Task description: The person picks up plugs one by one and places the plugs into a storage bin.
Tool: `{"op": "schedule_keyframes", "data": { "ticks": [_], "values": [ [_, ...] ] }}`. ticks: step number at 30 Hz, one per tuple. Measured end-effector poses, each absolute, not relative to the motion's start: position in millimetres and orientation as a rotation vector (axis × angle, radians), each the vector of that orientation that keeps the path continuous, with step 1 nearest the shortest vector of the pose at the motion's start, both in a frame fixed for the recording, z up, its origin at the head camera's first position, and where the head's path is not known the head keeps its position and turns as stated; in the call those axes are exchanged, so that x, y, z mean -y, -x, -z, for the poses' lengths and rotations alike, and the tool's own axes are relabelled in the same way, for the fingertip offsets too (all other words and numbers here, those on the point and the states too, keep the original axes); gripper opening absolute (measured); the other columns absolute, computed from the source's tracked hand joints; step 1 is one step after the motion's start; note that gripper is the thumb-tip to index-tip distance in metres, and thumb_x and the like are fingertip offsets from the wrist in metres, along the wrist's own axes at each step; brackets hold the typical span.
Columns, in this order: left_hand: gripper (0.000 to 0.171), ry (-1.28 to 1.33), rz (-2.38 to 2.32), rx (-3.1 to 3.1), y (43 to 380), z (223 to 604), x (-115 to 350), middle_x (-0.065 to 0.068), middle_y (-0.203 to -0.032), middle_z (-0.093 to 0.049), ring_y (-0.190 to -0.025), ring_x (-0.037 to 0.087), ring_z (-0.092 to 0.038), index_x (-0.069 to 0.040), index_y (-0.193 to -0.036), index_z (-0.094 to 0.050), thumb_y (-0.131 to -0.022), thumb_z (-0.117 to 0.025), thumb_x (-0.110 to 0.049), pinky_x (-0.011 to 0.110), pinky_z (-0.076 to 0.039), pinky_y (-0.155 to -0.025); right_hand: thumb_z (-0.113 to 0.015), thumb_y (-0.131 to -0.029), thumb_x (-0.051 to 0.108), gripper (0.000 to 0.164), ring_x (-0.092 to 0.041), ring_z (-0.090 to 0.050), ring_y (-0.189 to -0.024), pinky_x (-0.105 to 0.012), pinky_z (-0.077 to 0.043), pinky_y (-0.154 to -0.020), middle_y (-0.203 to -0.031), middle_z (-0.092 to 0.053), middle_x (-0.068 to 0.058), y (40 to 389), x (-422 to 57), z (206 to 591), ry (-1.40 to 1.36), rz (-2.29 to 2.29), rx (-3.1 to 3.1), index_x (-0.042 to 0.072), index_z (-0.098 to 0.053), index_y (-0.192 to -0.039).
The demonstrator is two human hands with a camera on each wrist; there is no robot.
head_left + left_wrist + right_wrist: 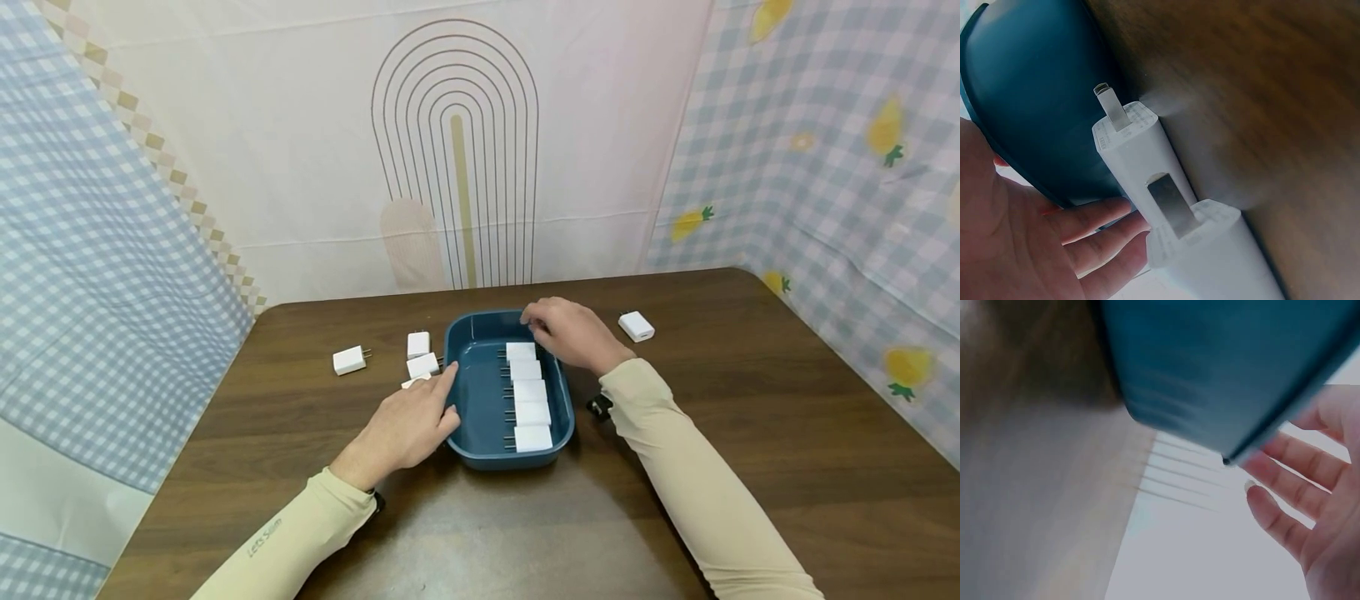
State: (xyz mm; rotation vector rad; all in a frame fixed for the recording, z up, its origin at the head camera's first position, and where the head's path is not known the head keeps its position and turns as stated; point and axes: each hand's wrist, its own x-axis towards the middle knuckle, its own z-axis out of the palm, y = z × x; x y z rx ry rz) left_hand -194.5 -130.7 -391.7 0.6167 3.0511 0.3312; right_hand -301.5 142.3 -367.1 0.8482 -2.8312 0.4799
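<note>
A blue tray (467,454) holds a column of several white charger plugs (532,413) along its right side, prongs to the left. My left hand (408,423) is at the tray's left rim, index finger extended onto it. In the left wrist view, this hand's fairly straight fingers (1107,247) lie beside white charger plugs (1144,153) outside the tray. At the far right corner of the tray, my right hand (573,329) reaches over the rim. The right wrist view shows its loosely extended fingers (1300,465) right at the rim, nothing gripped.
Left of the tray, a charger plug (417,344) lies near another one (423,365), with a third partly hidden by the left hand. A separate plug (349,360) lies farther left and one (636,326) at the right. The brown table (480,533) meets a cloth-covered wall (300,150).
</note>
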Motion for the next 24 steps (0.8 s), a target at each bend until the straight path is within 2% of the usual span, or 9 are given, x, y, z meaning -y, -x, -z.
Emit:
{"op": "schedule_keyframes", "data": {
  "ticks": [4, 9, 15, 20, 24],
  "values": [
    [0.065, -0.616, -0.334, -3.049, 194, 392, 130, 0.012, -0.153, -0.052, -0.135, 0.031, -0.056, -0.008, -0.158, -0.032, -0.101, -0.045, -0.035, 0.047, -0.045, -0.112, -0.060, -0.099, 0.013, 0.021, -0.020, -0.060, -0.087, -0.038, -0.054, -0.077, -0.106, -0.072, -0.006, 305, -156, 362, -0.745, -0.534, 2.820, 0.010, -0.071, -0.116],
    [0.065, -0.614, -0.332, -3.049, 195, 392, 130, 0.011, -0.153, -0.052, -0.135, 0.031, -0.055, -0.008, -0.158, -0.032, -0.101, -0.045, -0.035, 0.047, -0.045, -0.112, -0.060, -0.098, 0.014, 0.021, -0.023, -0.066, -0.093, -0.044, -0.057, -0.083, -0.110, -0.073, -0.009, 311, -178, 360, -0.615, -0.492, 2.842, 0.010, -0.070, -0.117],
    [0.065, -0.612, -0.334, -3.043, 194, 392, 130, 0.013, -0.152, -0.053, -0.136, 0.031, -0.055, -0.008, -0.159, -0.032, -0.101, -0.045, -0.036, 0.048, -0.045, -0.112, -0.061, -0.098, 0.016, 0.021, -0.030, -0.069, -0.098, -0.050, -0.057, -0.081, -0.111, -0.073, -0.013, 314, -204, 361, -0.479, -0.294, 2.895, 0.008, -0.069, -0.115],
    [0.065, -0.606, -0.342, -3.040, 194, 392, 130, 0.013, -0.152, -0.052, -0.136, 0.031, -0.055, -0.009, -0.159, -0.032, -0.101, -0.045, -0.036, 0.048, -0.044, -0.113, -0.060, -0.098, 0.017, 0.034, -0.037, -0.067, -0.105, -0.055, -0.056, -0.082, -0.119, -0.068, -0.020, 313, -214, 362, -0.384, -0.239, 2.999, 0.003, -0.063, -0.129],
    [0.065, -0.602, -0.342, -3.043, 194, 392, 131, 0.013, -0.152, -0.053, -0.136, 0.031, -0.055, -0.009, -0.159, -0.032, -0.101, -0.045, -0.035, 0.048, -0.045, -0.112, -0.058, -0.099, 0.020, 0.048, -0.048, -0.055, -0.123, -0.062, -0.049, -0.097, -0.136, -0.057, -0.028, 314, -219, 365, -0.310, -0.221, 3.101, 0.000, -0.053, -0.142]
  ]
}}
